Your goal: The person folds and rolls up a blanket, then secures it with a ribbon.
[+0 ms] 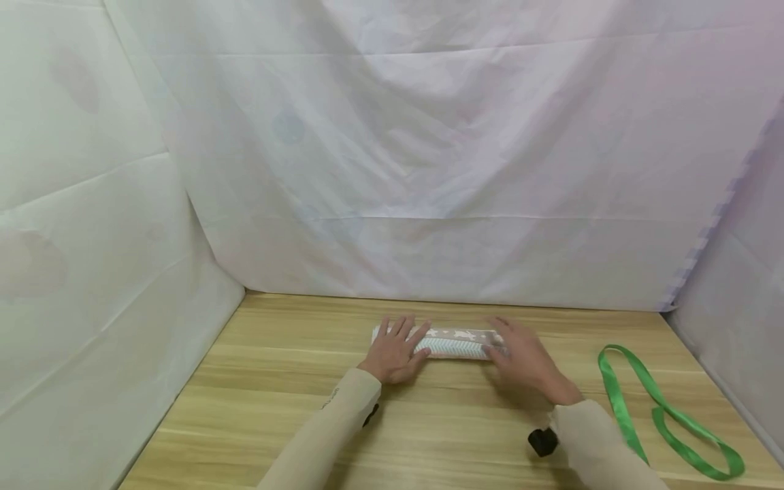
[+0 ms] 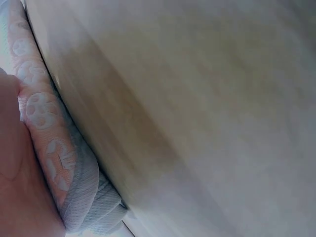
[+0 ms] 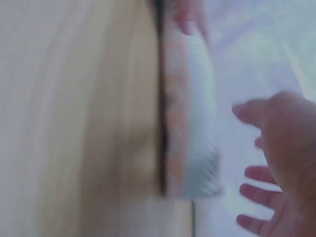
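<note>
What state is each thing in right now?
Patterned cloth: folded into a long, narrow bundle, lying on the table.
Green ribbon: loose, curving in loops, no knot visible.
Left hand: fingers spread, resting on the cloth.
Right hand: open, blurred, at the cloth's right end.
White sheet: hanging, creased.
</note>
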